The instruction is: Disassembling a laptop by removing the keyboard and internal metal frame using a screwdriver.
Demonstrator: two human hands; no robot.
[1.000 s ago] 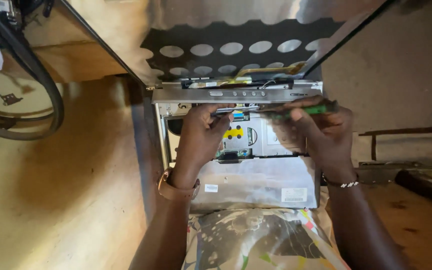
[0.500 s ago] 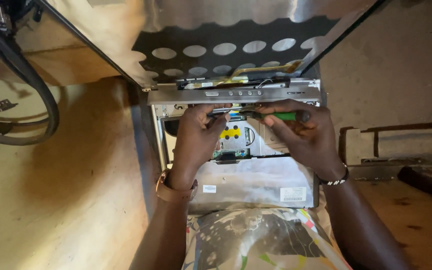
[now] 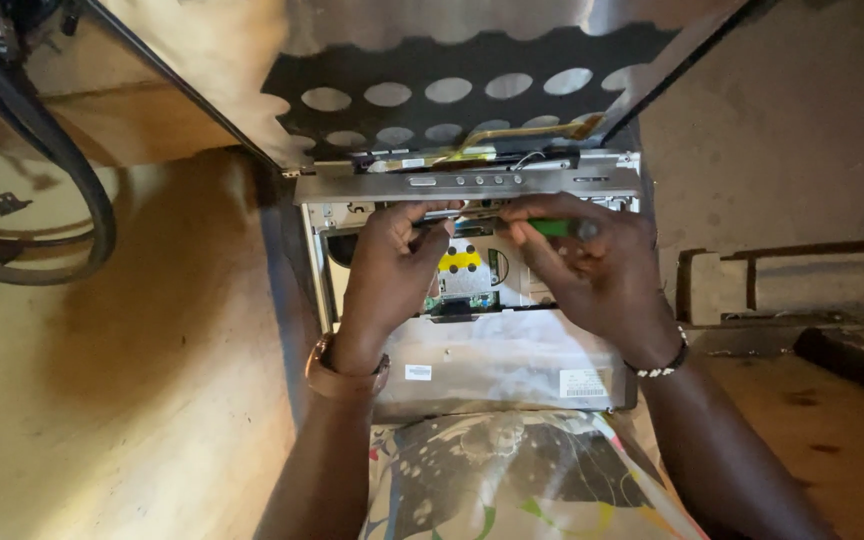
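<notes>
On my lap sits the opened laptop (image 3: pixel 492 360), its hinge strip (image 3: pixel 467 183) facing up. My right hand (image 3: pixel 592 265) is clamped around a green-handled screwdriver (image 3: pixel 557 228), tip pointing left under the strip. My left hand (image 3: pixel 392 265) presses fingertips beside that tip, both hands nearly touching.

The opened laptop (image 3: pixel 492 350) is rested on the lap; a tyre (image 3: pixel 42 200) is seen far left, a bench (image 3: pixel 802 290) right.

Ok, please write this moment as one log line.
left hand: on open laptop | right hand: holds green screwdriver | site: strip below hinge
</notes>
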